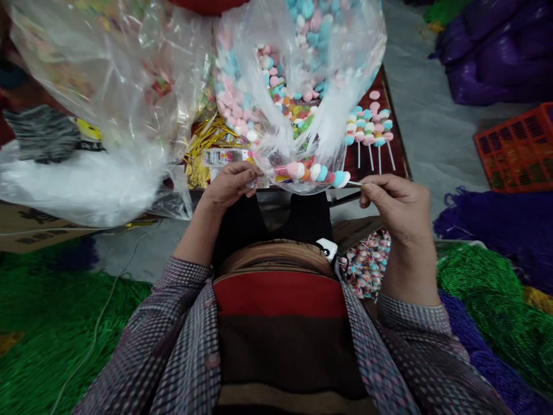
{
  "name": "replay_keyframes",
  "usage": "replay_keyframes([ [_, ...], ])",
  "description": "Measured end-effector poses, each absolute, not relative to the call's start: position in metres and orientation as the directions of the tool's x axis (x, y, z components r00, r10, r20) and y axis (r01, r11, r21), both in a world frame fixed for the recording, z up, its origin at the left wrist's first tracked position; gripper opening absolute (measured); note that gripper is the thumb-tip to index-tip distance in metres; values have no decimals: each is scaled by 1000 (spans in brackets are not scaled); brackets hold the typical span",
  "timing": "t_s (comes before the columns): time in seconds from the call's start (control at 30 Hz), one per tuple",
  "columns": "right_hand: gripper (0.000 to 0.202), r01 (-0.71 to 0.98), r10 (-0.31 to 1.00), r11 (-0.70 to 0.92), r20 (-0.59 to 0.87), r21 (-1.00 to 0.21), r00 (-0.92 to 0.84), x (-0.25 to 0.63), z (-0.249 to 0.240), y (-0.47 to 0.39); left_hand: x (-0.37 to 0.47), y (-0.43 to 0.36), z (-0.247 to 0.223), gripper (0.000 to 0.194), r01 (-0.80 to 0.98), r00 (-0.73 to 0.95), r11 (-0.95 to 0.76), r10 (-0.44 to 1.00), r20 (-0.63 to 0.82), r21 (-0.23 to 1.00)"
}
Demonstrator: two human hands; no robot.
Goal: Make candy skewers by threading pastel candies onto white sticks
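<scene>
The candy stick (317, 172), banded pink, white, blue and orange, is held level over the table's (400, 153) near edge. The right hand (395, 204) pinches its white end; the left hand (231, 184) pinches a clear wrapper (264, 181), whose outline blurs around the candy's far end.

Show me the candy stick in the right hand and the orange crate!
Candy stick (318, 172): head view, on a middle candy.
Orange crate (512, 125): head view, on its upper rim.
</scene>
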State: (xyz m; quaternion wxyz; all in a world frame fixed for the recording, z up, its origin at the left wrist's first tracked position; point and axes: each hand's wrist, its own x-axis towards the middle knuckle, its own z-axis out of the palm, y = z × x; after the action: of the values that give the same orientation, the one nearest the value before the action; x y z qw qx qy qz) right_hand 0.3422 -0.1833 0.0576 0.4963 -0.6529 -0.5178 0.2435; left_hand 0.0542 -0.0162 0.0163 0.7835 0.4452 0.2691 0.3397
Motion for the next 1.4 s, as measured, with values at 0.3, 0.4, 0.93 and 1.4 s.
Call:
replay_keyframes([
  [0.3,16,503,930,6,190,-864,315,343,61,-183,54,-18,20,45,-268,624,378,769,-140,886],
  [0.4,16,517,932,-26,166,-856,322,346,62,-185,52,-15,17,42,-255,625,344,772,-118,904],
  [0.93,27,296,966,-38,40,-954,254,319,37,-180,57,-20,31,41,-162,681,250,729,-75,955],
  [1.4,29,-148,965,-19,-57,-989,256,276,12,-172,78,-34,60,48,-460,547,211,832,88,862],
])
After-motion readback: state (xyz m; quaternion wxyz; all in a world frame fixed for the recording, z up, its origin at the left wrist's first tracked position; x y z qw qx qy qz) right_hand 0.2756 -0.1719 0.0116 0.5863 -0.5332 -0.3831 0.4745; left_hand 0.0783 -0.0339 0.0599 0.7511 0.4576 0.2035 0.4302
